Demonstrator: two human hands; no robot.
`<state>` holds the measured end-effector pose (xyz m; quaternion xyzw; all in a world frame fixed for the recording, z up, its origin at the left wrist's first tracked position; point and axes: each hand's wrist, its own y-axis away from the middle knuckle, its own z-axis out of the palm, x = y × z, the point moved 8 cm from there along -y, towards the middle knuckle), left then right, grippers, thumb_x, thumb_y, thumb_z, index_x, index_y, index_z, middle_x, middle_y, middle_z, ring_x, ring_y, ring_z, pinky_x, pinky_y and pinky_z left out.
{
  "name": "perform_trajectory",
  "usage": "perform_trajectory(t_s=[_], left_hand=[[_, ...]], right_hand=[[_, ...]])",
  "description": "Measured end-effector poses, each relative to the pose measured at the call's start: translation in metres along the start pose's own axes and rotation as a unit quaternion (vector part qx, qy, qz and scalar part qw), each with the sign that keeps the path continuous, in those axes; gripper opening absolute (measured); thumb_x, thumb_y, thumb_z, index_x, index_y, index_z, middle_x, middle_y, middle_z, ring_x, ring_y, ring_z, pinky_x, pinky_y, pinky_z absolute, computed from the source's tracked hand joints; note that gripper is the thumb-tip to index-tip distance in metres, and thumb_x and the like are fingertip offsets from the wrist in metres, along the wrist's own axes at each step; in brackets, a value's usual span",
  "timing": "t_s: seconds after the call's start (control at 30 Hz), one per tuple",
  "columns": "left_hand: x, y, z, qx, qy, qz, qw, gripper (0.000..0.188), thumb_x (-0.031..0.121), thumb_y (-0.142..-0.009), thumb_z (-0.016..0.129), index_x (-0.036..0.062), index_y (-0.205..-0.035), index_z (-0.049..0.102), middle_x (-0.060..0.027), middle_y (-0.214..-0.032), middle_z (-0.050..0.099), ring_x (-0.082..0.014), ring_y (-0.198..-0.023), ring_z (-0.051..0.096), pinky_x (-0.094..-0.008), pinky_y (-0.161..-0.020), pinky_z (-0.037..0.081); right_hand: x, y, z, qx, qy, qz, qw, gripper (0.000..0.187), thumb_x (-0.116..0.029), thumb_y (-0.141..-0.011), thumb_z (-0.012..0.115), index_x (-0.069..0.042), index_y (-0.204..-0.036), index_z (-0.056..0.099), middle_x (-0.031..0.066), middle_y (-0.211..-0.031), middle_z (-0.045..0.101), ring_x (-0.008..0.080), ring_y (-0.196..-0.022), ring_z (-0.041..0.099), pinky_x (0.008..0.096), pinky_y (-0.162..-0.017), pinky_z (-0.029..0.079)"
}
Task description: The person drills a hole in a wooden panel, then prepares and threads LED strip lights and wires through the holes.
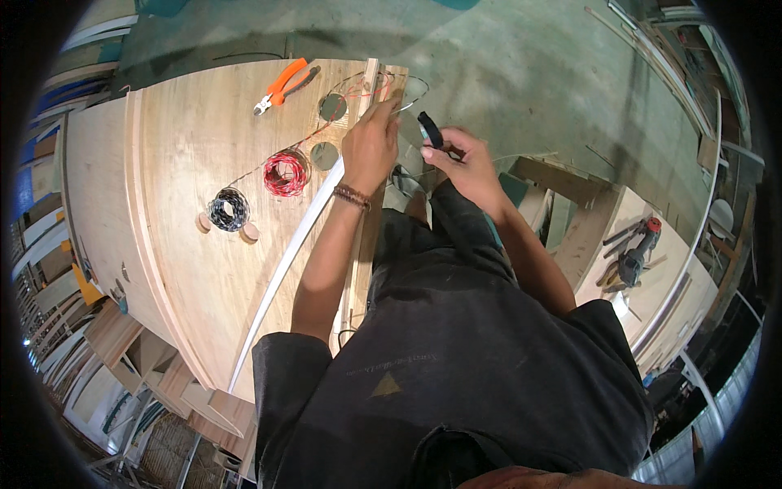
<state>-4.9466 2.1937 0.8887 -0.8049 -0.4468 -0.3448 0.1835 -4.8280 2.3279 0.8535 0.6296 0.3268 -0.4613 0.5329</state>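
My left hand (372, 147) bends over the raised edge of a wooden panel (187, 163), its fingers together. Thin wire (425, 85) loops out from its fingertips, which are partly hidden. Off the panel's edge, my right hand (468, 167) is closed around a small roll of black tape (430, 130). Two round holes (332, 107) pass through the panel left of my left hand. Farther left lie a red wire coil (285, 172) and a black-and-white wire coil (229, 209), with strands running up toward the edge. Orange-handled cutters (283, 85) rest near the panel's far side.
Two wooden discs (250, 232) lie by the dark coil. A white strip (285, 265) crosses the panel beneath my left forearm. To the right, a power tool (635, 254) sits on another wooden piece (623, 216). Grey floor (505, 81) spreads beyond the panel.
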Motion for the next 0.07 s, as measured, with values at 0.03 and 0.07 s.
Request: perform_trajectory(t_s=[0.03,0.07], left_hand=[[-0.0064,-0.0045,0.0061,-0.023,-0.016,-0.009,1.0,0.034,0.019,-0.093,0.066,0.0057,-0.124,0.064,-0.02,-0.118,0.068,-0.0381,-0.102,0.067,-0.0426,-0.083,0.054],[-0.0122,-0.0065,0.0098,-0.033,0.004,-0.016,0.999,0.036,0.015,-0.091,0.067,0.0084,-0.126,0.062,-0.0177,-0.121,0.067,-0.0388,-0.1,0.067,-0.0469,-0.081,0.054]], right_hand=[[0.0017,-0.0053,0.0007,0.001,0.056,-0.031,0.998,0.028,-0.02,-0.093,0.074,-0.009,-0.117,0.068,0.0073,-0.11,0.067,0.016,-0.094,0.066,0.0288,-0.085,0.05],[0.0031,-0.0102,0.0023,0.002,0.112,-0.062,0.992,0.028,-0.021,-0.094,0.073,-0.012,-0.119,0.068,0.0082,-0.113,0.067,0.017,-0.096,0.066,0.0296,-0.086,0.051]])
